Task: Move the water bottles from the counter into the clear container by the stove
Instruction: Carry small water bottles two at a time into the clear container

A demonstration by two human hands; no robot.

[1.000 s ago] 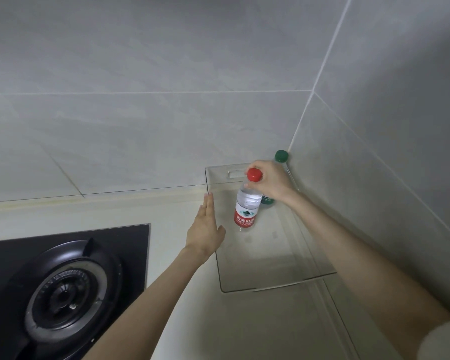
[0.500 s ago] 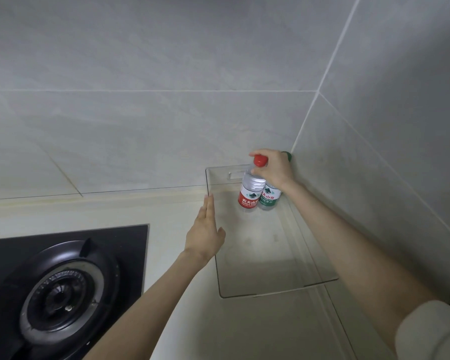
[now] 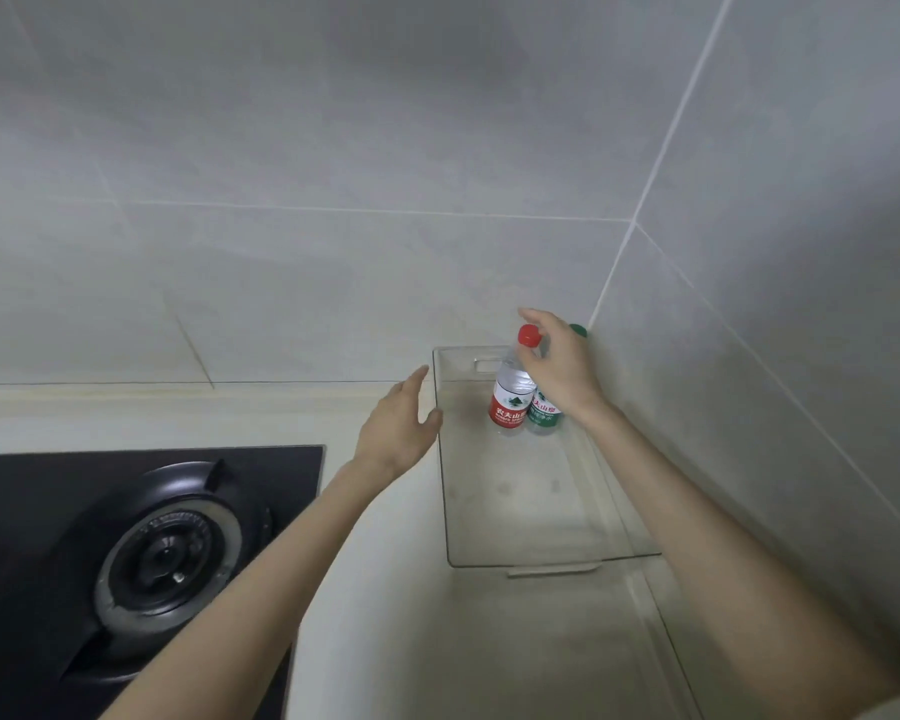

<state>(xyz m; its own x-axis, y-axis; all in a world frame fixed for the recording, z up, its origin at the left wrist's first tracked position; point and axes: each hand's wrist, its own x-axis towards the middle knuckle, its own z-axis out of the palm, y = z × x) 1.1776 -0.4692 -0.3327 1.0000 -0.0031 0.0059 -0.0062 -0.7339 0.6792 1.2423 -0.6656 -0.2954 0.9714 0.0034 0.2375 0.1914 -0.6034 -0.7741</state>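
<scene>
A clear plastic container (image 3: 541, 561) sits on the counter in the tiled corner, to the right of the stove. Two water bottles stand upright side by side at its far end. The red-capped, red-labelled bottle (image 3: 510, 402) is on the left. The green-labelled bottle (image 3: 545, 414) is on the right, mostly hidden behind my right hand (image 3: 557, 366). That hand hovers by the red bottle's neck with its fingers loosened and the cap uncovered. My left hand (image 3: 398, 428) is flat and open, its thumb against the container's left wall.
A black gas stove (image 3: 167, 553) with a round burner fills the lower left. Grey tiled walls close in behind and to the right of the container. Pale counter (image 3: 375, 615) runs between stove and container and toward me.
My right hand carried the red-capped bottle to the far end beside the green one, set it down, and has loosened off its cap. My left hand stayed at the container's left wall.
</scene>
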